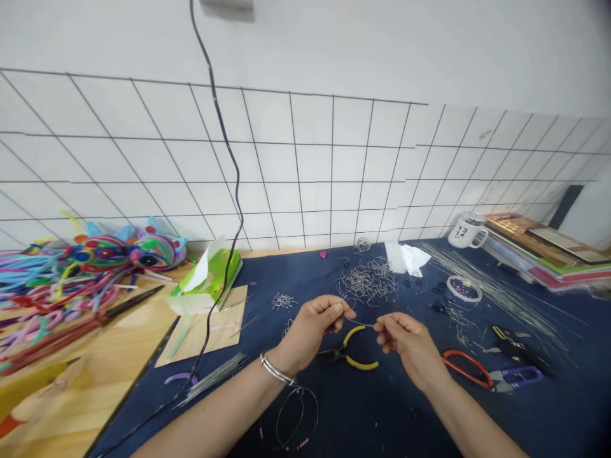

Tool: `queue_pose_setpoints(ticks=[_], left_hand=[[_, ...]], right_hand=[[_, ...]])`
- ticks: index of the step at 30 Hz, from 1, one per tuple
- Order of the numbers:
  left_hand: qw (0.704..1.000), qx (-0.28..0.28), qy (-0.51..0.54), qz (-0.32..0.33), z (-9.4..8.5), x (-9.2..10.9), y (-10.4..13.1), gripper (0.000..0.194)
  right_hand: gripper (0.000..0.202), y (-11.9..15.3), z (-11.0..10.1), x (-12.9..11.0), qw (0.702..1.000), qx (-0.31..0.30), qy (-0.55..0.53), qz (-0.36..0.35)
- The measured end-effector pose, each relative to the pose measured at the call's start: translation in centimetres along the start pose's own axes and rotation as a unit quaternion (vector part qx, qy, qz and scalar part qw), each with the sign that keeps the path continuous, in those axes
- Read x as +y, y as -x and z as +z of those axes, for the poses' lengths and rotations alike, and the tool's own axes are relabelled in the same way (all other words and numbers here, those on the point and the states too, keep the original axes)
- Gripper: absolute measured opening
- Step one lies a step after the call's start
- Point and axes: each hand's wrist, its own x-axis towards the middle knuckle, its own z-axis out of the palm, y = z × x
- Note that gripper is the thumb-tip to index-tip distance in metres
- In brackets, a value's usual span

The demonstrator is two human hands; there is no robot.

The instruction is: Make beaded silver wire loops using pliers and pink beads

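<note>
Between my two hands runs a short thin wire (365, 324), pinched at each end. My left hand (321, 318), with a silver bangle at the wrist, has thumb and forefinger closed on the wire's left end. My right hand (405, 340) grips the other end between its fingertips. Below and behind the wire, yellow-handled pliers (361, 366) lie on the dark blue cloth with their handles spread. A tangled heap of bent wire pieces (367, 280) sits just beyond my hands. Wire loops with pink beads (298, 420) rest beneath my left forearm.
Orange-handled scissors (468, 366) and purple snips (520, 377) lie at the right, near long straight wires (501, 299). A mug (465, 234) stands by stacked books (548, 248). At left are a tissue pack (207, 280), a black cable (229, 149) and colourful pipe cleaners (33, 273).
</note>
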Motion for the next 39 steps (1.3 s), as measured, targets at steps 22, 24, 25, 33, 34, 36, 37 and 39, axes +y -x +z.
queue_pose_setpoints(ticks=[22,24,25,33,34,36,37,39], left_hand=[[0.981,-0.167,-0.083,-0.063,-2.3,1.4,-0.6,0.013],[0.981,-0.167,-0.078,-0.065,-2.4,1.3,-0.6,0.012],[0.982,-0.162,-0.071,-0.064,-2.5,1.2,-0.7,0.012],[0.993,-0.098,-0.07,-0.019,-3.2,-0.1,-1.6,0.008],[0.994,-0.082,-0.067,-0.01,-3.1,-0.4,-1.7,0.008],[0.997,-0.054,-0.047,0.0,-3.0,-0.9,-1.7,0.009],[0.999,-0.039,-0.029,0.004,-2.8,-1.2,-1.7,0.009],[1.0,-0.009,0.012,0.007,-2.3,-1.7,-1.6,0.01]], right_hand=[[0.025,-0.5,-1.2,0.4,0.998,0.019,-0.027,0.054],[0.025,-0.5,-1.1,0.4,0.998,0.019,-0.029,0.058],[0.025,-0.5,-1.0,0.4,0.998,0.02,-0.03,0.06],[0.022,-0.8,-1.3,0.2,0.996,0.045,-0.057,0.051],[0.022,-0.8,-1.4,0.2,0.996,0.05,-0.062,0.048],[0.022,-0.8,-1.4,0.1,0.994,0.064,-0.076,0.04],[0.022,-0.7,-1.4,0.2,0.993,0.073,-0.085,0.032],[0.021,-0.6,-1.2,0.2,0.99,0.092,-0.105,0.015]])
